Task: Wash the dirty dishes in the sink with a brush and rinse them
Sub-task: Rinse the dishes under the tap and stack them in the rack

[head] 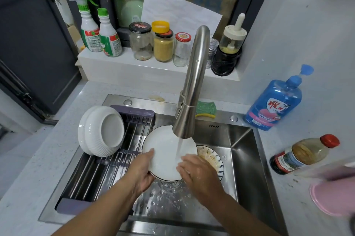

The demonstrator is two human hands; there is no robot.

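The pale speckled worktop [92,89] surrounds a steel sink [244,158], whose left half is covered by a slatted drying rack [96,174]. The faucet [194,82] arches over the middle and runs a steady stream. Two white bowls [101,132] lean upturned on the rack.

Under the stream, tilted above the drain, is a white plate [165,151] with a dark rim. Just behind its right edge, a patterned bowl [211,158] lies in the sink with food residue inside.

The left hand [141,172] grips the plate's left rim, thumb on the face and fingers curled beneath. The right hand [199,172] lies flat on the lower right of the face, fingers spread and holding nothing. No brush is visible; a green sponge [205,108] sits behind the faucet.

The plate is likely ceramic: stiff, moderately heavy, breakable against the steel, and slick while wet. The rim seems the safest hold, thumb opposing fingers.
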